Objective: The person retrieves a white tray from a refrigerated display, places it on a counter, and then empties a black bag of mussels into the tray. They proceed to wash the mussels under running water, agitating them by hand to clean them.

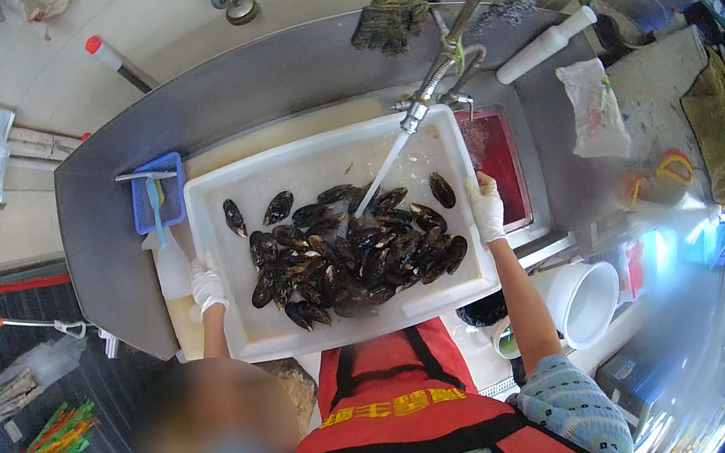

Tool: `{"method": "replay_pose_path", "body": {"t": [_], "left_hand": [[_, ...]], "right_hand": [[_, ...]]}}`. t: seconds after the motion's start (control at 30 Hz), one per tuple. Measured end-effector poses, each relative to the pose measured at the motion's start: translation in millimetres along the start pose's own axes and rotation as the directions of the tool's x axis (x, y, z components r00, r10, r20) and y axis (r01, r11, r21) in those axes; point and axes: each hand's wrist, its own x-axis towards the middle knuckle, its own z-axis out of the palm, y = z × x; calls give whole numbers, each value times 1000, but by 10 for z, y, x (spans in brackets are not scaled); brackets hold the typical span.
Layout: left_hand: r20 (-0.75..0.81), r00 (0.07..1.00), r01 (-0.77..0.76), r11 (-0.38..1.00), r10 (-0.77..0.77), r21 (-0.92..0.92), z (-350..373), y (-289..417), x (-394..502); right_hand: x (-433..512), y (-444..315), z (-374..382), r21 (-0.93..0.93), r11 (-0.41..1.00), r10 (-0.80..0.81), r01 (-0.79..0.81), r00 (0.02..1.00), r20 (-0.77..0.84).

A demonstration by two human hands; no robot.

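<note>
A shallow white plastic tray [298, 161] lies before me, holding a heap of dark mussels [338, 251]. Three shells sit apart from the pile, two at the upper left and one at the upper right. My left hand [208, 290], in a white glove, grips the tray's left rim. On the right rim is my right hand [487, 209], also gloved, with its fingers curled over the edge. A metal spray nozzle [415, 118] hangs over the tray, and its water stream [386, 171] strikes the middle of the heap.
A steel sink surround [231, 85] backs the tray; a red basin [501, 172] lies right. Left are a blue basket [176, 207] with a light-blue-handled brush [156, 210] and a white bottle [172, 267]. A white bucket [589, 302] stands lower right. A blurred patch hides the lower left.
</note>
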Motion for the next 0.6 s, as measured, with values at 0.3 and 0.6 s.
{"method": "replay_pose_path", "body": {"t": [0.3, 0.6], "left_hand": [[-37, 998, -60, 842, 48, -536, -235, 99, 194], [-53, 968, -241, 846, 246, -476, -745, 278, 182]], "right_hand": [[-132, 12, -50, 262, 962, 79, -73, 997, -12], [-435, -320, -230, -400, 804, -553, 439, 800, -233]]}}
